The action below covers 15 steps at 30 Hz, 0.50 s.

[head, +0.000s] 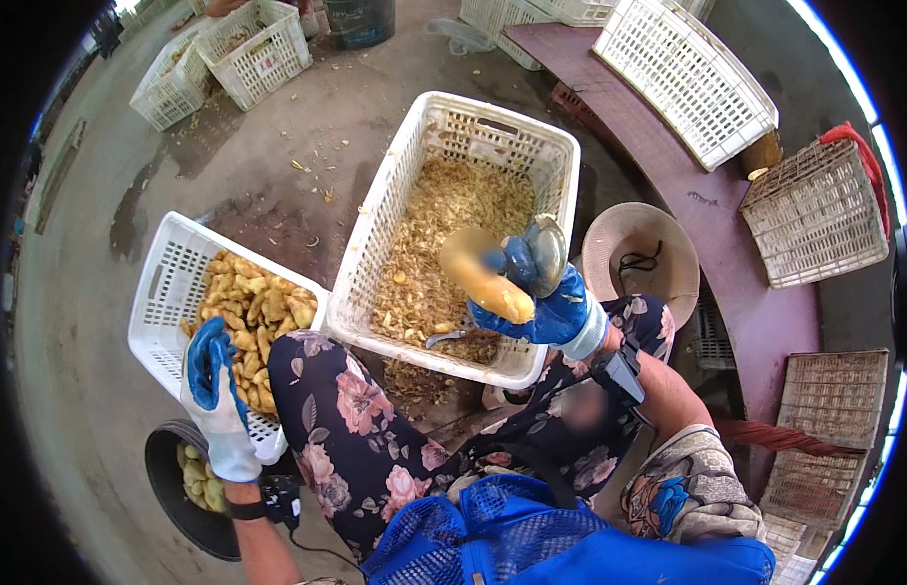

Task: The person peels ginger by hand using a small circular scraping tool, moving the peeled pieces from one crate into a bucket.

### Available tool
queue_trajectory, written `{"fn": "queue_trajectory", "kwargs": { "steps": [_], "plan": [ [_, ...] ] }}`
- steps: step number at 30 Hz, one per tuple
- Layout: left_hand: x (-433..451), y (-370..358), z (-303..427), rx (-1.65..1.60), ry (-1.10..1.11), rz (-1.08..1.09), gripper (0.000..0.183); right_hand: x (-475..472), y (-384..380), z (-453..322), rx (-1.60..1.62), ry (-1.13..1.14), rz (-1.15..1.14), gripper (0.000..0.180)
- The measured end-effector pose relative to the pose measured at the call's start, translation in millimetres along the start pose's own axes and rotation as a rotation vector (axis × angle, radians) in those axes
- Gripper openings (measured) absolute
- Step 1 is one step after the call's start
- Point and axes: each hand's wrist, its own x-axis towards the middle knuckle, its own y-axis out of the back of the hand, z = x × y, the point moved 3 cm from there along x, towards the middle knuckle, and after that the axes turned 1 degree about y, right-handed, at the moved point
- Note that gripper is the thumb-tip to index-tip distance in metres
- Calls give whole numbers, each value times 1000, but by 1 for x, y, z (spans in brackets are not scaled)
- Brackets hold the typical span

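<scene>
My right hand (pixel 545 300), in a blue-coated glove, is raised over a white plastic crate (pixel 343 322) of peel scraps (pixel 453 212). It grips a partly blurred, smooth yellow ginger root (pixel 497 292) and a rounded metal piece (pixel 550 256) like a spoon bowl. Below the hand shows a curved metal strip (pixel 444 338); whether it belongs to the same tool I cannot tell. On the left, my left hand (pixel 212 373), in a white and blue glove, is at a smaller white crate (pixel 161 292) of ginger roots (pixel 259 307). Its fingers are bent, and their far side is hidden.
A black bucket (pixel 157 468) with pale roots stands below my left hand. A straw hat (pixel 640 256) lies right of the large crate, beside a long reddish board (pixel 760 292) carrying crates (pixel 687 80). More crates (pixel 252 55) and a dark bin (pixel 360 22) stand farther off.
</scene>
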Motion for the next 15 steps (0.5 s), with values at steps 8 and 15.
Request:
{"fn": "queue_trajectory", "kwargs": {
  "steps": [8, 15],
  "plan": [
    [-18, -141, 96, -517, 286, -530, 59, 2, -40, -4, -1120, 318, 23, 37],
    [-23, -189, 62, -644, 228, -490, 57, -9, -44, -13, -951, 279, -18, 37]
  ]
}}
